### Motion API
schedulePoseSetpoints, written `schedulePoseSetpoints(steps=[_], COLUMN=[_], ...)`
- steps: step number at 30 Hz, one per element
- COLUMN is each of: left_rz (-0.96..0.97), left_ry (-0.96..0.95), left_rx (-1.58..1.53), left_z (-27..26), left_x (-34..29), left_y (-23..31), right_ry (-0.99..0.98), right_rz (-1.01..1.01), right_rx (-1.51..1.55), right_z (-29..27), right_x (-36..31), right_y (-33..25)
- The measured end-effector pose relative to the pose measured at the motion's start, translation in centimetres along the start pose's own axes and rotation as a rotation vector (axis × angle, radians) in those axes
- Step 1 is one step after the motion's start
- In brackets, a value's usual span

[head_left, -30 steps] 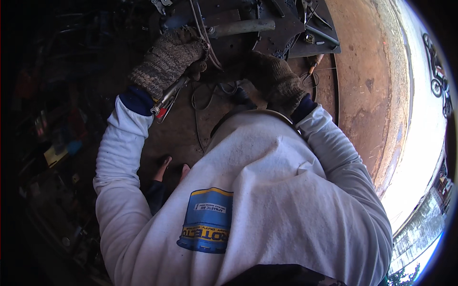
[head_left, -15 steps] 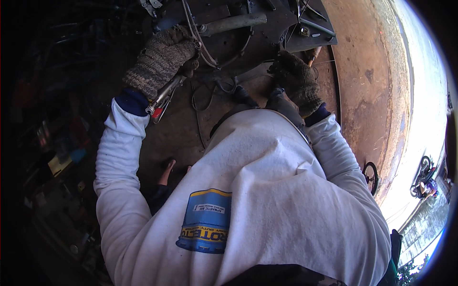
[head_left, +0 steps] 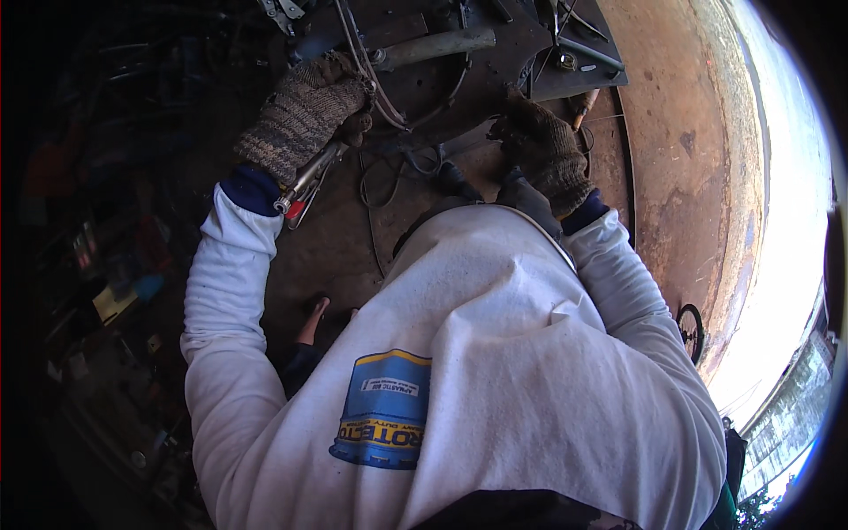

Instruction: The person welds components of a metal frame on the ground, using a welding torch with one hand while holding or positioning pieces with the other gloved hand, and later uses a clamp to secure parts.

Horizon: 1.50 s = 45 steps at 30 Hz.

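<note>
Dark bench at twelve o'clock carries a pipe that, if loose, might roll should the left hand knock it, its grip wrapped round a metal tool at eleven, while I cannot tell the grip of the right hand at one.

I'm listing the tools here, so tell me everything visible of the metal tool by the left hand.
The metal tool looks slim and tubular, silvery with a dull brassy tint, ending in a round fitting at the lower left. A small red part and a thin pale rod sit alongside. It slants up and rightward, its upper end hidden by the gloved left hand, which appears to hold it.
</note>
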<state>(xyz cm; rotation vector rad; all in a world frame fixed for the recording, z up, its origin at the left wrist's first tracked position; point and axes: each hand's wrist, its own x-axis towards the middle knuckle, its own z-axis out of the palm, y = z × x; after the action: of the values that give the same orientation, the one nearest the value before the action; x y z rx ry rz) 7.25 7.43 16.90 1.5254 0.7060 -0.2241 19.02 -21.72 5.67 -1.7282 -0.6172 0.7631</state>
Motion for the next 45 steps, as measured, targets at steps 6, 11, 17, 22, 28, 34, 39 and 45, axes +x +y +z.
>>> schedulePoseSetpoints(steps=[6,11,17,22,28,34,39,45], left_rz=[-0.04,0.073,-0.063,0.039,0.079,0.025,0.017,0.083], left_ry=[0.067,0.144,0.09,0.135,0.152,0.112,0.135,0.143], left_rx=[0.226,0.506,0.3,0.506,0.617,0.279,0.386,0.53], left_z=[0.4,-0.1,-0.4,-0.2,0.3,-1.3,-0.3,-0.5], left_x=[0.1,0.7,0.6,1.2,0.9,1.2,1.0,1.0], left_y=[1.2,0.7,1.0,1.0,1.4,-1.1,0.3,0.3], right_ry=[-0.014,0.023,-0.048,-0.219,-0.145,-0.187,-0.164,-0.021], right_rz=[-0.041,-0.657,-0.447,-0.37,-0.438,-0.423,-0.401,-0.479], right_rx=[-0.01,-0.895,-0.586,-0.588,-0.391,-0.463,-0.516,-0.561], right_z=[0.0,0.8,5.5,7.9,8.9,8.4,8.5,5.9], right_x=[0.1,1.7,5.2,8.2,8.1,8.2,8.3,7.0], right_y=[0.0,-0.9,-4.6,-5.4,-3.8,-4.6,-4.1,-4.4])
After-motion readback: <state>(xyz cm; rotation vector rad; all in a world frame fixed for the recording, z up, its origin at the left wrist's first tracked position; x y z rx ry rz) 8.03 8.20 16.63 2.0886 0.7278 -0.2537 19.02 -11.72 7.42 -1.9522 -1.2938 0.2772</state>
